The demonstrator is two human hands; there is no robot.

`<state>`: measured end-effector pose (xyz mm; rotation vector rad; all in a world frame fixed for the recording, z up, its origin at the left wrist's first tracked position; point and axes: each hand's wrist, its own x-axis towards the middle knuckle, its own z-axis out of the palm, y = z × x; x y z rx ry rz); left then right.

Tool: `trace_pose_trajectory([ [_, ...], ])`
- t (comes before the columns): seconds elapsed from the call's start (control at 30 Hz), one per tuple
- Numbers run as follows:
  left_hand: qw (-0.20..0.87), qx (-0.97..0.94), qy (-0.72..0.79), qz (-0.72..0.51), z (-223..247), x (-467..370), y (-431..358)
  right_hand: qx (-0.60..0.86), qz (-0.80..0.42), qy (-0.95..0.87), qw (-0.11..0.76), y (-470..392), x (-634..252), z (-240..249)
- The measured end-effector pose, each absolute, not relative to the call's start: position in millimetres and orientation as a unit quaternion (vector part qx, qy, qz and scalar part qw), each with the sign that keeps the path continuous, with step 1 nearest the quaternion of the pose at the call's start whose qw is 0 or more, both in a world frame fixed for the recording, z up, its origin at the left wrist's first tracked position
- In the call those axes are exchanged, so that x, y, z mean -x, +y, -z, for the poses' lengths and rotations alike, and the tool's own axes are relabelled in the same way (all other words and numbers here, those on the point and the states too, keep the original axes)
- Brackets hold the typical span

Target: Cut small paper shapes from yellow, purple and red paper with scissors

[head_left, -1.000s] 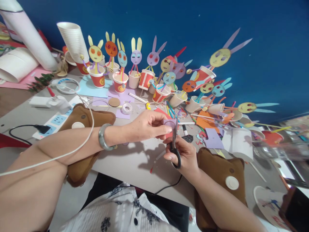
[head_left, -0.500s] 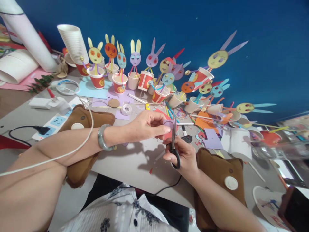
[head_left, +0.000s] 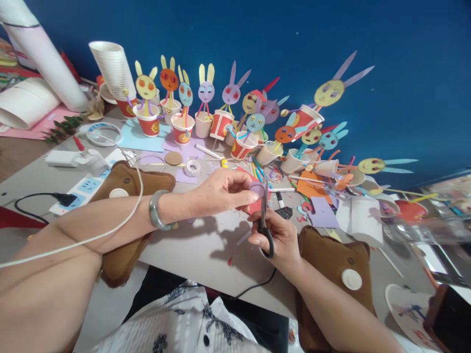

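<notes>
Between thumb and fingers, my left hand point(head_left: 230, 190) pinches a small round piece of purple paper point(head_left: 258, 188). My right hand point(head_left: 279, 238) grips black-handled scissors point(head_left: 264, 223), blades pointing up and lying right at the paper's right edge. Whether the blades are apart or together is hard to make out. Both hands are above the front middle of the grey table point(head_left: 191, 250). Behind them stand several paper rabbit puppets in paper cups, such as a purple-faced rabbit point(head_left: 231, 94) and a red cup point(head_left: 146, 122).
Brown cushions lie under my left forearm point(head_left: 121, 264) and beside my right forearm point(head_left: 331, 255). A power strip point(head_left: 86, 186) and a white cable point(head_left: 121, 223) are at left. A tape roll point(head_left: 192, 167), purple paper point(head_left: 324, 212) and a marker point(head_left: 280, 199) lie around. A blue wall point(head_left: 294, 34) rises behind.
Hardly anything differs. My hands, the purple paper and the scissors keep nearly the same place; the view has shifted very slightly.
</notes>
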<state>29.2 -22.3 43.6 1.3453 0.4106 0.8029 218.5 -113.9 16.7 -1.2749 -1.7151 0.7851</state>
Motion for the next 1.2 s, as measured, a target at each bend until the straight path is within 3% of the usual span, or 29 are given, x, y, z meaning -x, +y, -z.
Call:
trace_pose_trajectory([
  [1.2,0.682,-0.628,0.177,-0.33,-40.7,-27.6,-20.2,0.511,-0.354,-0.679,0.391,-109.4,-220.8,-8.7],
])
